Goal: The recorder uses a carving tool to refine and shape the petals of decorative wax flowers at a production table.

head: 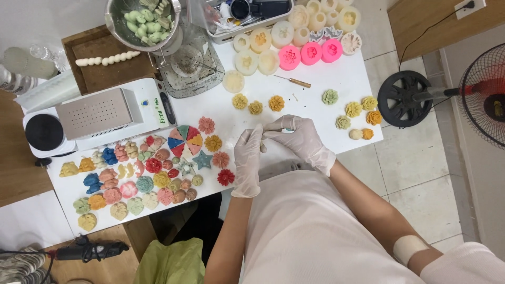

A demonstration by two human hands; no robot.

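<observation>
Both my hands wear thin white gloves and meet over the near edge of the white table [315, 79]. My left hand [248, 158] and my right hand [297, 138] pinch a small pale piece [263, 146] between their fingertips; its exact shape is too small to tell. Nearest to them lie yellow and orange flower-shaped pieces [256, 107] just beyond my fingers. A red flower piece [225, 177] sits beside my left wrist.
Several coloured flower, shell and star shaped pieces [142, 173] cover the left of the table. Pink and cream moulds [310, 52] sit at the back. A metal bowl of green lumps [144, 21], a white machine [105, 113], a pick tool [294, 81] and a floor fan [484, 94] surround.
</observation>
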